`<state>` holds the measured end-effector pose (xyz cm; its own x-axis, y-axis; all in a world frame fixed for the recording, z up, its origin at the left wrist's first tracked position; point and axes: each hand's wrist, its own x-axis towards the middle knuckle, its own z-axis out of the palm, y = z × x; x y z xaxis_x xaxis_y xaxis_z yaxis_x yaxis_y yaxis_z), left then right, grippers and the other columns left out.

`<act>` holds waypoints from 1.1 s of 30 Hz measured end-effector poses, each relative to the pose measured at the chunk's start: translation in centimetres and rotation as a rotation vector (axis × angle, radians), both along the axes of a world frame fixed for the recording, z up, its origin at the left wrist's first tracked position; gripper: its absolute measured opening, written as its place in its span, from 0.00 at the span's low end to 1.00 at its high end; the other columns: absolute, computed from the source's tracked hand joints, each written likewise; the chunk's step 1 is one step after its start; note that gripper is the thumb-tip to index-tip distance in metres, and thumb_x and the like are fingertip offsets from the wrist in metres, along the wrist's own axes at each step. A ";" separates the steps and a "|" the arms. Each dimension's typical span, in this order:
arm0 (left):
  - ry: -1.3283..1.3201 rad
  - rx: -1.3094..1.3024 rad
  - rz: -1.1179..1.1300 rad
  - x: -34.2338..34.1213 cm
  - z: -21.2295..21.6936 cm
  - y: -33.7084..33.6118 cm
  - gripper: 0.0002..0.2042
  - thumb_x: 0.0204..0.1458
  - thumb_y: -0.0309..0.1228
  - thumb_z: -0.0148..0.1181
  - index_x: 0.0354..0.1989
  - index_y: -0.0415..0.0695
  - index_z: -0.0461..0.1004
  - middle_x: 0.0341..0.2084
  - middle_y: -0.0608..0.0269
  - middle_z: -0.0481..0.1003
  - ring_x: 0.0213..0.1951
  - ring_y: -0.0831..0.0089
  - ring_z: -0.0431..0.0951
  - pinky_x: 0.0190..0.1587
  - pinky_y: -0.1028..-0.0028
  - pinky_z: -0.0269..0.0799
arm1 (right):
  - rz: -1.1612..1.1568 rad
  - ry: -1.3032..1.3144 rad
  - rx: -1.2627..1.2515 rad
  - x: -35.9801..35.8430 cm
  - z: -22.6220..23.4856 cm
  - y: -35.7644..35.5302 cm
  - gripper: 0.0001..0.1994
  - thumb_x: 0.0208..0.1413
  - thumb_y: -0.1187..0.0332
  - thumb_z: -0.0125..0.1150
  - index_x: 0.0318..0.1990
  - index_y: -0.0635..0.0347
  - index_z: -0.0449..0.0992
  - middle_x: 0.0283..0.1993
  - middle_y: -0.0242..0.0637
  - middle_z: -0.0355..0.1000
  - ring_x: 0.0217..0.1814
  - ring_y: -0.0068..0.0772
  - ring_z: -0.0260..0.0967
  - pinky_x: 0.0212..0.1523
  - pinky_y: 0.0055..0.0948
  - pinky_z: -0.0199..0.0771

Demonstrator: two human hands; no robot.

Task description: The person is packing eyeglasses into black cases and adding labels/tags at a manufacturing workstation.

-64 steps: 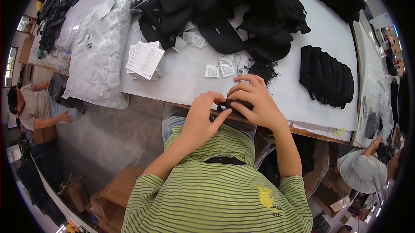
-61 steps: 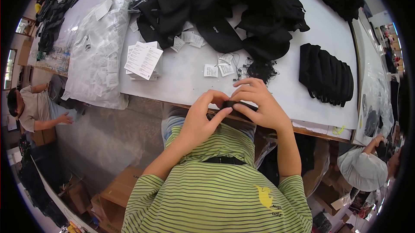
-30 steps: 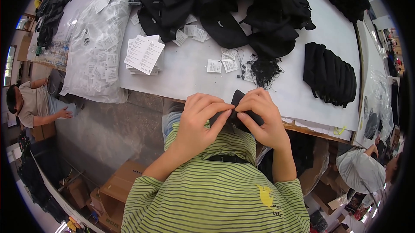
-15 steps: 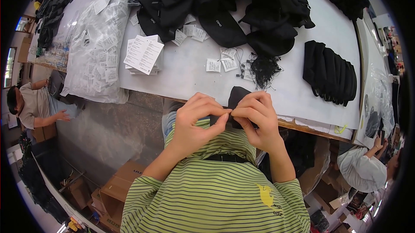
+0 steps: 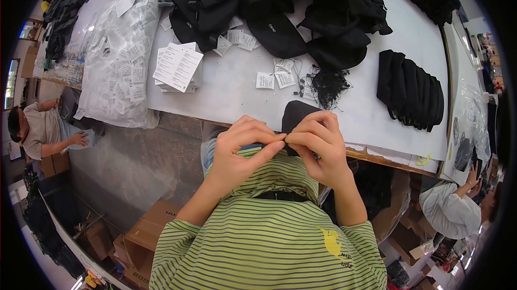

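My left hand (image 5: 245,147) and my right hand (image 5: 320,147) meet fingertip to fingertip just in front of the table's near edge. Each is closed in a pinch. A black cloth item (image 5: 295,115) sticks up behind the right hand's fingers, which grip it; its lower part is hidden, so its exact kind does not show. Whatever the left fingertips pinch at its edge is too small to make out. Beyond the hands lie a tangle of black strings (image 5: 328,86) and a few white printed tags (image 5: 284,77).
Black caps (image 5: 277,34) are heaped at the table's far side. A row of folded black caps (image 5: 412,91) lies right. Left are a stack of white cards (image 5: 177,66) and a clear bag of tags (image 5: 116,69). People sit at far left (image 5: 48,128) and right (image 5: 452,209).
The black cloth item has risen and tipped, showing more above my right hand. Both hands keep their pinch, almost in place. The person at left has drawn a hand in.
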<state>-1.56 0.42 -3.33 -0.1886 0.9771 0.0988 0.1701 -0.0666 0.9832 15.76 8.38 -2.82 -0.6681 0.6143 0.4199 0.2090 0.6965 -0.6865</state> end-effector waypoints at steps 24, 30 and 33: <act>-0.066 0.011 -0.009 -0.1 -0.6 0.3 0.04 0.44 0.18 0.64 0.30 0.36 0.79 0.26 0.62 0.77 0.35 0.72 0.73 0.46 0.71 0.69 | -0.013 0.077 -0.065 -0.3 -1.0 0.0 0.10 0.39 0.78 0.65 0.32 0.56 0.76 0.30 0.26 0.71 0.39 0.33 0.65 0.41 0.30 0.58; -0.162 -0.084 0.017 0.2 -0.3 0.3 0.04 0.46 0.20 0.64 0.32 0.37 0.79 0.27 0.62 0.78 0.35 0.72 0.74 0.45 0.73 0.68 | -0.021 0.116 -0.108 -0.3 -1.3 -0.2 0.10 0.40 0.78 0.66 0.32 0.56 0.76 0.31 0.26 0.71 0.39 0.33 0.65 0.41 0.29 0.57; -0.050 -0.034 0.063 0.4 0.0 0.2 0.04 0.47 0.21 0.64 0.32 0.38 0.79 0.29 0.63 0.78 0.35 0.72 0.75 0.44 0.73 0.69 | -0.041 0.115 -0.091 -0.4 -1.3 -0.3 0.09 0.40 0.78 0.66 0.32 0.56 0.76 0.31 0.26 0.71 0.38 0.33 0.64 0.40 0.29 0.57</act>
